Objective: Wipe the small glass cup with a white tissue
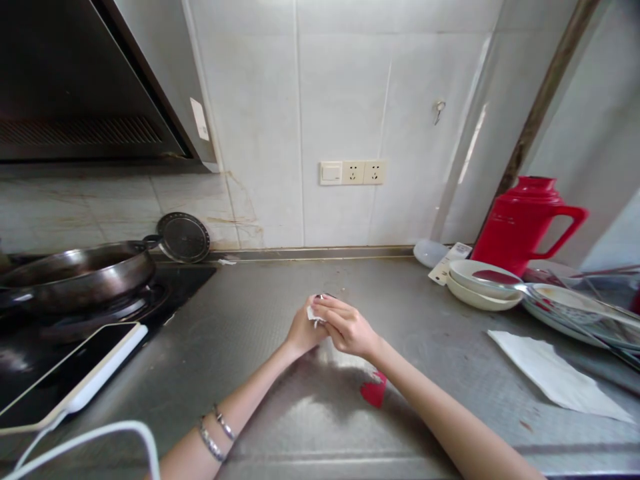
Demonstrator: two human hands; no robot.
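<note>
My left hand (303, 331) and my right hand (353, 329) are closed together above the middle of the steel counter. A scrap of white tissue (313, 315) shows between them, under the fingers of my right hand. At the top of the fingers a small dark edge peeks out; the rest of that thing is hidden, so I cannot tell its kind. Two silver bracelets (213, 442) circle my left forearm. Just beside my right forearm, a red heart-shaped patch (374, 390) lies on the counter.
On the left stand a pan (85, 277) on the stove and a phone (75, 380) with a white cable (115, 427). A red thermos (525, 223), stacked bowls (483, 293), plates (565, 313) and a folded paper towel (555, 373) occupy the right side.
</note>
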